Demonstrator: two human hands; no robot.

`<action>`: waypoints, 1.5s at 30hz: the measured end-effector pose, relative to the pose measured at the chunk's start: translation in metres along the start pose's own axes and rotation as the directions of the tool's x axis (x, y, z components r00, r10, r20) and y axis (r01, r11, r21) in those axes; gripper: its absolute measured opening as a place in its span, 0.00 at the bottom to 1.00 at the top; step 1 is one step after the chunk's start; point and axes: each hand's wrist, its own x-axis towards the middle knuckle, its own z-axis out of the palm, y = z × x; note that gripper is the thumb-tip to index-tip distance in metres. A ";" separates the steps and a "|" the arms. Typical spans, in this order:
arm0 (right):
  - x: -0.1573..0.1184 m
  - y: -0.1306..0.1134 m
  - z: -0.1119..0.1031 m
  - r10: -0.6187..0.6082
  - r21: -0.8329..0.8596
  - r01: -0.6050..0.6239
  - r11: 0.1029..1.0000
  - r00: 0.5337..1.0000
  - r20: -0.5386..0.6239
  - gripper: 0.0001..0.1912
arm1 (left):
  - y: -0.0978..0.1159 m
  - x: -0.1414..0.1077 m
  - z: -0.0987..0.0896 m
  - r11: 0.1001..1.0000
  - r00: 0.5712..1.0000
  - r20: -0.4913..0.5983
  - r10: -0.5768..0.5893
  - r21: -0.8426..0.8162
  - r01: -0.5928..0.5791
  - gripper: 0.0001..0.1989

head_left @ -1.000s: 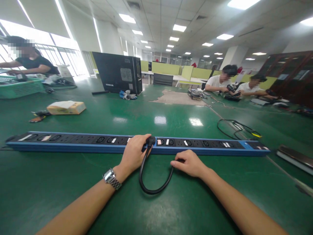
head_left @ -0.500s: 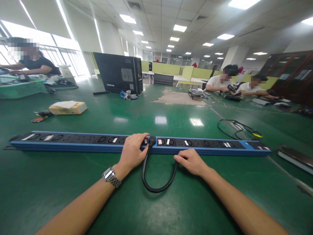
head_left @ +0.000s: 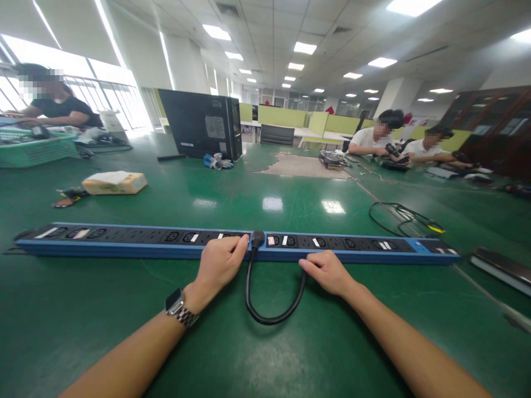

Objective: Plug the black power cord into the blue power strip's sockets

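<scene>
Power strip, blue-edged, lies crosswise on the green table, with a black plug at the strip's middle. Over the strip's near edge, left of its middle, the left hand is curled, thumb drawn in against bent fingers; whether it grips anything underneath, I cannot tell. At the strip's near side, right of its middle, the right hand pinches the black cord, which loops out in front of the strip.
</scene>
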 end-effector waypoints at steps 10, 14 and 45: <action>-0.005 -0.008 -0.006 -0.060 0.021 0.063 0.998 0.991 -0.123 0.24 | 0.014 -0.007 0.016 0.595 0.855 0.413 -0.313 -0.617 0.515 0.20; -0.006 -0.010 -0.007 -0.057 0.055 0.064 0.996 0.991 -0.118 0.18 | 0.012 -0.008 0.020 0.432 0.852 0.429 -0.299 -0.736 0.522 0.18; -0.005 -0.032 0.001 0.151 0.348 -0.211 0.913 0.970 0.191 0.14 | -0.032 0.005 -0.060 0.278 0.705 0.384 -0.596 -0.725 0.631 0.22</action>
